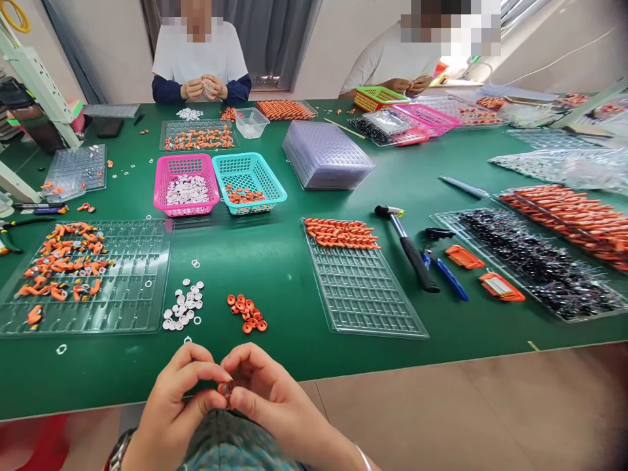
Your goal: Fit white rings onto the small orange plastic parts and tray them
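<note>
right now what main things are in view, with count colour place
table: one, green, across view
held part: one, partly orange, bottom
orange caps: about twelve, orange, near centre
white discs: many, white, left of caps
curved parts: many, orange, on left tray
nearer baskets: two, pink and turquoise, left half
tray stack: one, clear, centre
hammer: one, black handle, right of centre
flat cases: two, orange, right
black parts: many, black, right
co-workers: two, white tops, opposite
left hand: one, ungloved, on held part
right hand: one, ungloved, on held part
</note>
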The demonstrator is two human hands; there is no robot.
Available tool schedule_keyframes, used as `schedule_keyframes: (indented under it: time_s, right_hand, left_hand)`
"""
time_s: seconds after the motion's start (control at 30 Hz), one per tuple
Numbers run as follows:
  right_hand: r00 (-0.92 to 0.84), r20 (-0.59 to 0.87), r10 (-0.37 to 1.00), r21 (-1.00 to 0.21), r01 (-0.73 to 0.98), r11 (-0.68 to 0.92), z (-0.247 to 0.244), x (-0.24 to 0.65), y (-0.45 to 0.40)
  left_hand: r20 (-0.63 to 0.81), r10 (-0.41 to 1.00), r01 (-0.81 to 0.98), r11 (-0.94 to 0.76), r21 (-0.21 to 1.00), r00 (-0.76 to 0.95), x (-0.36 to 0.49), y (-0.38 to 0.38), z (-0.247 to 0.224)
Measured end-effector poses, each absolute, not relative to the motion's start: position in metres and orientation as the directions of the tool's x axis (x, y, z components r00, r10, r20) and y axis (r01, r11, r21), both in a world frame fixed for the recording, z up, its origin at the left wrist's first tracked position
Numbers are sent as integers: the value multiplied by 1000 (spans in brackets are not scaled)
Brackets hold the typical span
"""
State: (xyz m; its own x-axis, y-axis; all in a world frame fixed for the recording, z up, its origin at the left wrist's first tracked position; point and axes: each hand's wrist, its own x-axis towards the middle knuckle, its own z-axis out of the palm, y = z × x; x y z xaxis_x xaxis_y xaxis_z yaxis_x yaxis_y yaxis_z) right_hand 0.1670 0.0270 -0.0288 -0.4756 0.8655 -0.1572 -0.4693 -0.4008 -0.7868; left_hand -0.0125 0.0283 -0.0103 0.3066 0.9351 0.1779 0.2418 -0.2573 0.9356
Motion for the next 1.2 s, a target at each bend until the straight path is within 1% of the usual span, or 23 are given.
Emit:
schedule_keyframes:
  time_s: [0.1, 0.17, 0.23, 0.3, 0.4, 0.5, 0.6, 0.73, 0.8, 0.83, 0.9, 1.0, 1.13, 1.2]
  right_hand:
    - [-459, -143, 877, -906, -296, -303, -22, 177, 30]
    - [-446, -155, 882, -941, -205, -269, -22, 179, 29]
    - [-413, -159, 897, -956, -163, -245, -25, 177, 26]
    - [-368, -153, 917, -961, -162, -225, -30, 173, 24]
    - [-343, -175, 923, -929, -253, -270, -36, 167, 22]
    - [-340, -214, 916, -877, -345, -333, -40, 164, 21]
    - [-294, -194, 936, -894, -340, -293, -44, 162, 19]
    - [-204, -90, 975, -962, -237, -138, -49, 158, 13]
    - [-175, -69, 982, -967, -230, -108, -50, 156, 11]
    - [-166, -78, 983, -960, -254, -119, -51, 154, 11]
    - [-164, -128, 978, -916, -358, -180, -51, 152, 11]
    - [-219, -209, 953, -802, -519, -295, -50, 149, 14]
    - [-328, -256, 909, -693, -593, -409, -50, 147, 18]
    - [-366, -264, 893, -646, -620, -445, -50, 146, 19]
  left_hand:
    - [110, 956, 209, -169, 963, 271, -14, 32, -9]
    - [74, 963, 195, -127, 973, 261, -14, 32, -9]
    - [42, 969, 164, -84, 983, 245, -13, 31, -11]
    - [-14, 977, 113, -10, 994, 213, -13, 29, -13]
    - [-114, 981, 22, 112, 993, 154, -12, 25, -14]
    - [-148, 982, 9, 148, 989, 114, -12, 21, -17]
    - [-112, 990, 73, 105, 992, 89, -12, 18, -20]
    - [18, 996, 211, -36, 977, 89, -7, 17, -20]
    - [72, 991, 262, -98, 960, 110, -5, 18, -16]
    - [96, 988, 276, -126, 953, 119, -4, 18, -14]
    - [153, 977, 275, -189, 943, 146, -3, 19, -12]
    - [224, 954, 240, -268, 933, 198, -4, 18, -10]
    - [232, 956, 233, -271, 934, 180, -8, 15, -10]
    - [258, 947, 235, -300, 925, 193, -9, 13, -10]
